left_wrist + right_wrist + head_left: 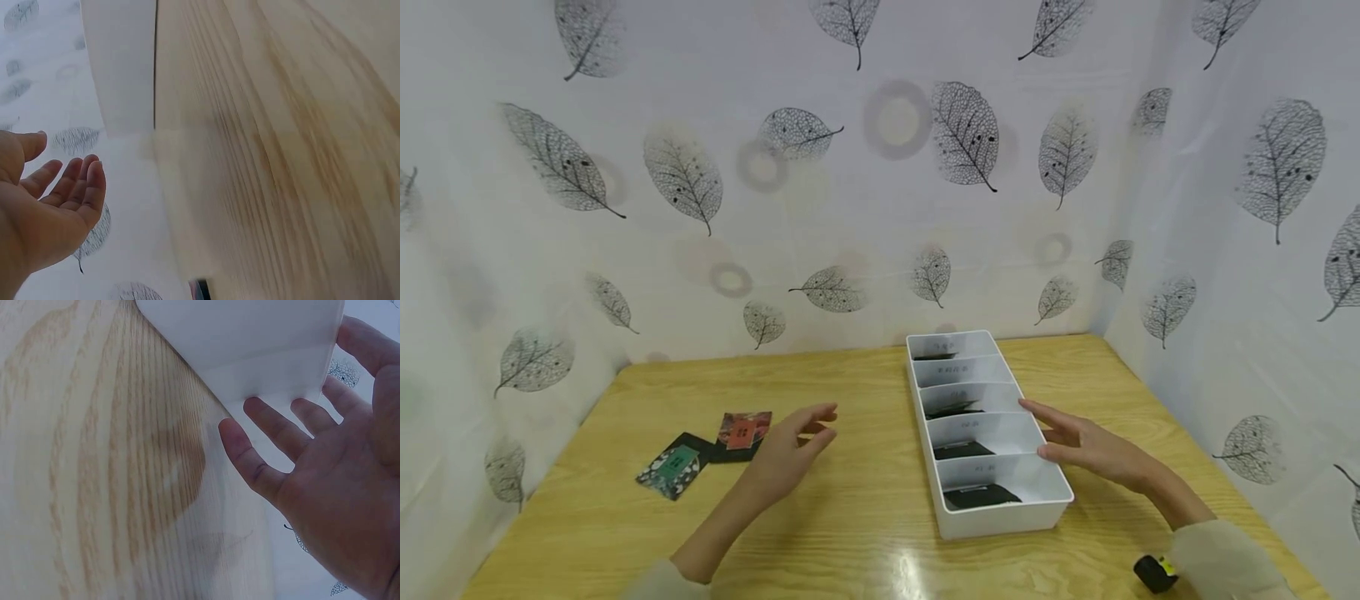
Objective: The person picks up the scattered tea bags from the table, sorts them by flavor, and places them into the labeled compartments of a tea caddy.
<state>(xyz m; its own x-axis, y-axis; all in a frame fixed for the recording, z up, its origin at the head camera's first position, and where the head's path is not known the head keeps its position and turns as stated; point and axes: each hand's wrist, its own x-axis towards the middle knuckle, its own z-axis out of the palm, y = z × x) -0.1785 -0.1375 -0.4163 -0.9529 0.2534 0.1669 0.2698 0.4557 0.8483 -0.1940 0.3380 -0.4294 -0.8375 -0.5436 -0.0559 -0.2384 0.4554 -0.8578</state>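
A long white divided box (1000, 522) stands right of the table's middle, with handwriting on its dividers. My right hand (1097, 452) is at its right side; in the right wrist view the extended fingers (272, 425) touch the white wall (269, 344). Dark packets (981, 497) lie in the nearest compartment and in some others. My left hand (782, 462) hovers left of the box, holding nothing, its fingers loosely bent. Beyond it on the table are a packet with a green label (673, 468) and a packet with a red label (745, 433), their edges meeting or overlapping.
A small black object with a yellow-green part (1153, 574) lies by the right sleeve. The wooden table (850, 392) is bordered at the back and sides by a leaf-printed white cloth (865, 217).
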